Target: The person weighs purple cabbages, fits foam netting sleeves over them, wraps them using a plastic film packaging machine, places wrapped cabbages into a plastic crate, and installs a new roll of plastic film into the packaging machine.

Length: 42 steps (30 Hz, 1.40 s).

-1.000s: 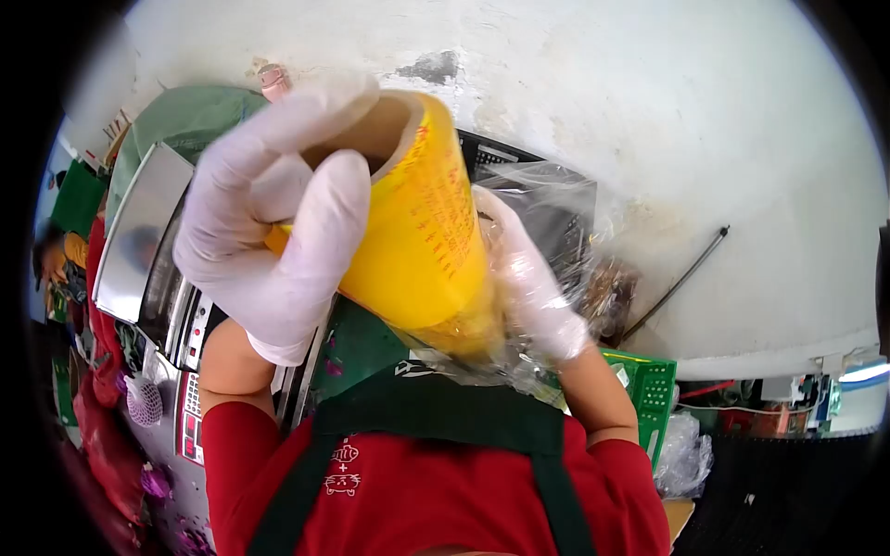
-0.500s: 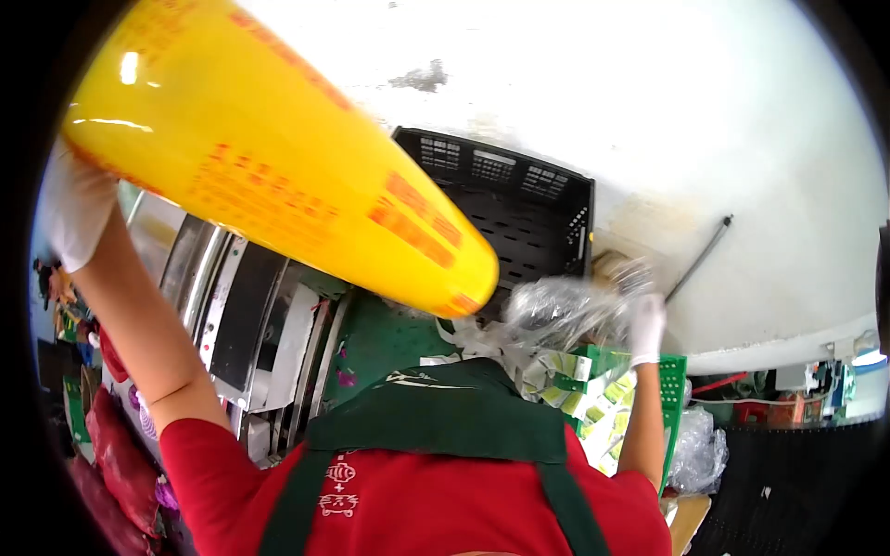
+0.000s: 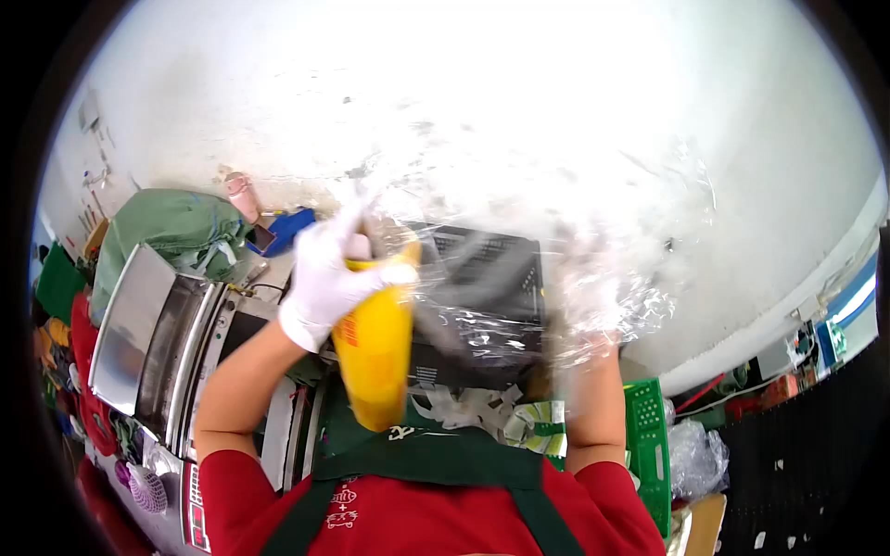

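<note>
My left hand [image 3: 324, 283], in a white glove, grips the upper end of a yellow roll of plastic film [image 3: 375, 361] with red print. The roll hangs down in front of my chest. Clear plastic film [image 3: 505, 338] spreads across from the roll to my right hand [image 3: 589, 292]. That hand is also gloved, and film is bunched around it; motion blurs its fingers. Behind the film stands a black plastic crate [image 3: 514, 259], partly covered by it. White strips and green-and-white labels [image 3: 538, 426] lie below the crate, close to my apron.
A green basket [image 3: 649, 445] is by my right elbow, with crumpled clear plastic [image 3: 697, 456] beyond it. To my left stands a metal machine with a raised lid [image 3: 134, 320]. A green cover [image 3: 167, 232] and a pink bottle [image 3: 243, 196] are near the white wall [image 3: 445, 111].
The yellow roll has come down from the upper left and now hangs more upright. My right hand has risen, and the film is spread wide between both hands.
</note>
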Tool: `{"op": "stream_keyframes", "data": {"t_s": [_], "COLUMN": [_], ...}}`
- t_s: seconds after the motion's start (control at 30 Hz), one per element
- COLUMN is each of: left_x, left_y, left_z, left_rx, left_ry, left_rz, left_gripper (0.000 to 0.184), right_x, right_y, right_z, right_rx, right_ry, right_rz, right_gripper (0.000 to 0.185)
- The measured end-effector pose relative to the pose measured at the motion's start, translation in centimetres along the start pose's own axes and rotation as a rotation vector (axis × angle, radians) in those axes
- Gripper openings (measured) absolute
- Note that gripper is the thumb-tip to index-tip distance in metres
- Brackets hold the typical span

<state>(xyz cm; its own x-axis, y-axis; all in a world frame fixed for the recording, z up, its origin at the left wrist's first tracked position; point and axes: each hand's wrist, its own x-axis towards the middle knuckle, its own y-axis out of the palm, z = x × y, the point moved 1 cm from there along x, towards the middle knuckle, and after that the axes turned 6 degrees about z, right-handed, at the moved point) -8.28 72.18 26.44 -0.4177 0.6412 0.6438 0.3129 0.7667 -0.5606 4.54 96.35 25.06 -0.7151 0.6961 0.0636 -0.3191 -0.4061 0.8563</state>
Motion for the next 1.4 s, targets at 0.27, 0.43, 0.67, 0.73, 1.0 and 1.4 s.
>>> {"op": "stream_keyframes", "data": {"t_s": [0.27,0.43,0.67,0.73,1.0,1.4], "left_x": [-2.6,-4.0,-5.0,-5.6,-6.3,-5.1], "left_y": [2.0,1.6,2.3,1.9,1.8,8.3], "left_z": [2.3,3.8,5.5,4.9,3.1,10.1], "left_rx": [-0.024,0.173,0.199,0.143,-0.203,-0.030], "left_ry": [0.122,0.035,0.001,0.284,0.015,-0.291], "left_rz": [0.021,0.067,0.228,0.335,0.334,0.186], "left_gripper": [0.070,0.037,0.025,0.034,0.086,0.039], "right_x": [-4.6,-3.4,-8.2,-6.1,-2.3,4.1], "right_y": [3.9,1.5,1.7,3.5,-2.7,-11.4], "right_z": [-6.3,-1.9,-7.4,-7.0,-6.0,0.1], "right_rx": [-1.733,-1.126,-1.731,-1.689,-0.654,-0.521], "right_ry": [-0.625,0.259,-1.374,-1.074,0.171,0.534], "right_rz": [1.257,1.290,1.111,1.162,0.468,0.685], "right_gripper": [0.030,0.042,0.060,0.052,0.023,0.070]}}
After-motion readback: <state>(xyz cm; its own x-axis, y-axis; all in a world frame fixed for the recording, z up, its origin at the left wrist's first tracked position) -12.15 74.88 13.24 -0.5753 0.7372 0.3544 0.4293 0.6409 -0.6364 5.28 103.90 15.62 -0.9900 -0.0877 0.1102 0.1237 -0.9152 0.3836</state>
